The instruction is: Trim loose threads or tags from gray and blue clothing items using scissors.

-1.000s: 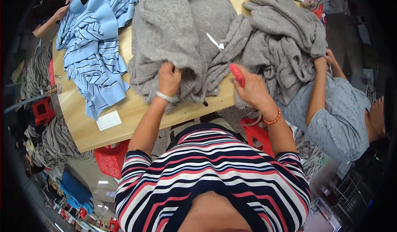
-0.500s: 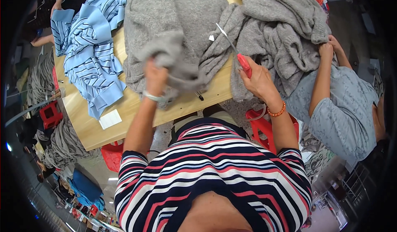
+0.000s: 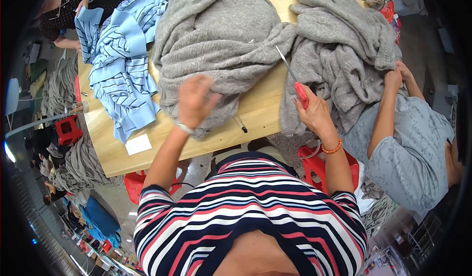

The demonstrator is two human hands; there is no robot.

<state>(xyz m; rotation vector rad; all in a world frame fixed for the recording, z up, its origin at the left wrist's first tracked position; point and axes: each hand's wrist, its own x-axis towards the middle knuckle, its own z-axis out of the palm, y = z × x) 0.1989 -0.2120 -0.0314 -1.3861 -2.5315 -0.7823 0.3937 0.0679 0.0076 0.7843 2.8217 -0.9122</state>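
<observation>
A grey knitted garment (image 3: 231, 45) lies heaped on the table in front of me, its ribbed part folded across the near side. Over its near left portion is my left hand (image 3: 196, 101), slightly blurred, with fingers apart and nothing in them. My right hand (image 3: 316, 113) is closed around a red-handled tool with a long, narrow metal blade (image 3: 290, 68), which points up and away toward the grey sleeve. Whether the blade is single or a pair of shut scissor blades cannot be made out. A small dark object with a thin stem (image 3: 243, 127) lies near the table's front edge.
More grey knitwear (image 3: 339, 55) is piled at the right, where a co-worker's hands (image 3: 397, 74) hold its edge. Light-blue striped garments (image 3: 123, 64) lie at the left, beside another person. A white paper (image 3: 138, 145) rests on the wooden table (image 3: 110, 153). Red stools (image 3: 314, 165) stand below.
My left hand has let go of the bunched grey knit, which now lies spread on the table. My right hand still holds the red-handled tool in much the same pose.
</observation>
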